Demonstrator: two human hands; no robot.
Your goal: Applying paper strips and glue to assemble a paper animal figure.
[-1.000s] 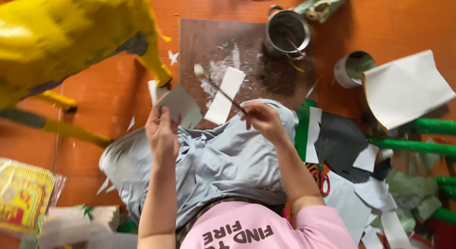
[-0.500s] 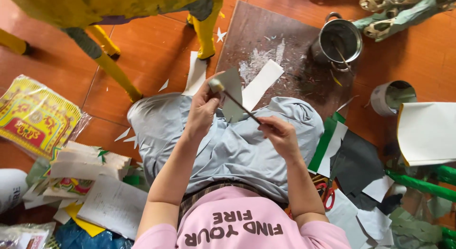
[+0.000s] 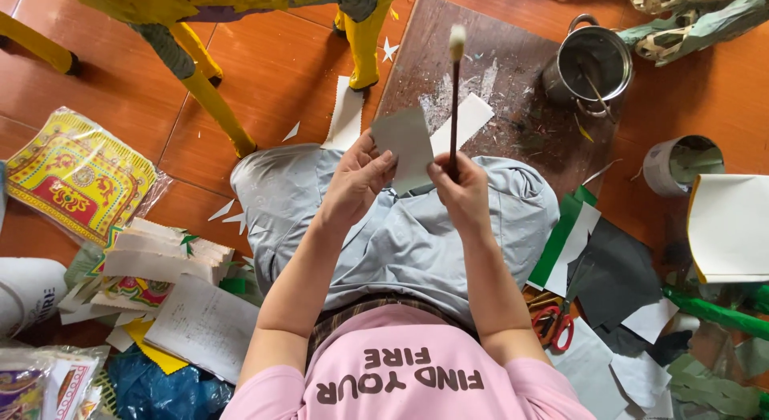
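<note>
The left hand (image 3: pixel 355 179) pinches a grey paper piece (image 3: pixel 406 147) at its lower edge (thin, floppy, best gripped near a corner). Just right of it, the right hand (image 3: pixel 463 191) is closed around a slim brush (image 3: pixel 454 99), bristles up, light and stiff.

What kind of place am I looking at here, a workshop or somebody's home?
Likely an informal floor workspace for paper craft. The left hand holds a grey paper piece, the right hand a brush; a smeared wooden board, metal pot and red-handled scissors lie around.
</note>
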